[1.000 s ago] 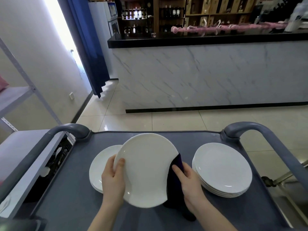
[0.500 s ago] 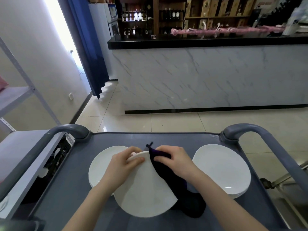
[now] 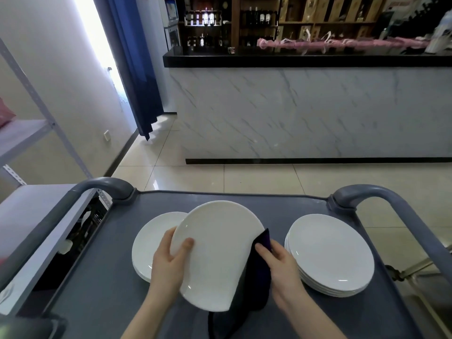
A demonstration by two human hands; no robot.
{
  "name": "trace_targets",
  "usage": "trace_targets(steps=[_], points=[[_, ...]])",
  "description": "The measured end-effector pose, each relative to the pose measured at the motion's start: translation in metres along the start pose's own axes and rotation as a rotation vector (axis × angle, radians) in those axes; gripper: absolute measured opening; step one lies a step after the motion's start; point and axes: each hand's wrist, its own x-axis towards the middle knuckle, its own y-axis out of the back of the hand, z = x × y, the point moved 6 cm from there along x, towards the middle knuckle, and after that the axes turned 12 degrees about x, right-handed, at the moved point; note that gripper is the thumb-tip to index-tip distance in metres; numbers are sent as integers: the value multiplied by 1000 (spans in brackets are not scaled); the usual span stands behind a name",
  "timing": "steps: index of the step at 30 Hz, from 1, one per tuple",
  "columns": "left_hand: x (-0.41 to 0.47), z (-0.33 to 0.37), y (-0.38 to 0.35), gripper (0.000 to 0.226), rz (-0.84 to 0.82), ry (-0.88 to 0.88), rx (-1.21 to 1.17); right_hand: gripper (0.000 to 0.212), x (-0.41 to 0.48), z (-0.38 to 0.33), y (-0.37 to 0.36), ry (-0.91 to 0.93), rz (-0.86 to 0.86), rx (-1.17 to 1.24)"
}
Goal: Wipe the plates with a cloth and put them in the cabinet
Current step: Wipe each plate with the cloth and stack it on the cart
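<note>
Left hand grips a tilted white plate by its left rim, thumb on its face. Right hand pinches a dark cloth over its right edge. The plate is above a grey cart, between left stack and right stack. Labels on the far bottles are too small to read.

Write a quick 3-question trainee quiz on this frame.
1. True or false: the left hand grips the raised plate by its left edge.
2. Where is the cloth? A) on the floor B) in the right hand, at the plate's right edge C) on the counter
3. How many plate stacks rest on the cart?
Key: 1 true. 2 B. 3 two: left stack and right stack.
</note>
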Motion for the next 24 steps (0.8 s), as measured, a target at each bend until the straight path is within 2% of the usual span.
trace_targets(steps=[4, 8, 10, 12, 15, 17, 22, 24], points=[[11, 18, 3, 22, -191, -146, 233, 13, 12, -33, -14, 90, -141, -322], [19, 35, -9, 21, -376, -291, 469, 9, 16, -58, -61, 210, -373, -755], [21, 41, -16, 19, -411, -349, 563, 8, 14, -56, -82, 238, -480, -916], [21, 44, -14, 20, -376, -372, 550, 6, 13, -55, -90, 262, -492, -988], [20, 42, -4, 23, -280, -356, 431, 6, 13, -63, -83, 301, -425, -930], [17, 38, 5, 16, -201, -276, 312, 7, 14, -66, -65, 299, -338, -792], [9, 11, 15, 19, 29, -28, -31, 13, 1, -27, -15, 73, -90, -268], [7, 5, 12, 19, 24, 16, -77, 15, -1, -14, -7, 15, -57, -210]])
